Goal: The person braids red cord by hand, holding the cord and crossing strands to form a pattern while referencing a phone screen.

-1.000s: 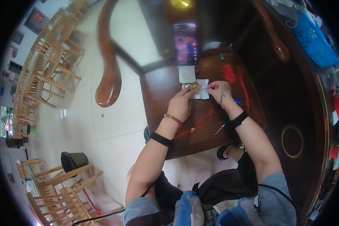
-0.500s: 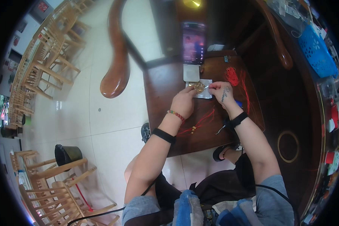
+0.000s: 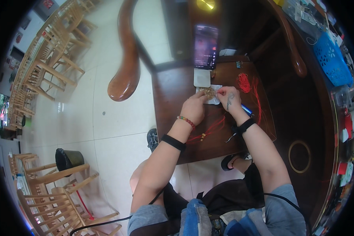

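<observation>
Glowing at the far side, a phone [image 3: 206,47] is showing a purplish picture with marks too small to be reading, and it's standing behind a pale, round-cornered square piece [image 3: 202,78]. Lettering-like ink is running across the back of the right hand [image 3: 230,98], curving too much to be making out.

Materials now: the seat [image 3: 173,86] is gleaming in dark polished wood, and a fluffy red cord bundle [image 3: 244,82] is lying on the far right, with loose red strands [image 3: 258,100] trailing nearer. A shiny blue item [image 3: 246,109] is poking out beside the right wrist, while smooth round beads are circling the left wrist as a bracelet [image 3: 187,121].

And the centrepiece! Small gold pieces [image 3: 208,92] are glittering in a cluster on a silvery-white packet [image 3: 214,101], lying mid-seat just nearer than the pale square. The left hand [image 3: 193,109] is resting its fingers at their left edge; whether they're gripping, I'm not able to tell. On the right, thumb and forefinger are meeting in a closed pinch, anything between them staying too small for identifying.
</observation>
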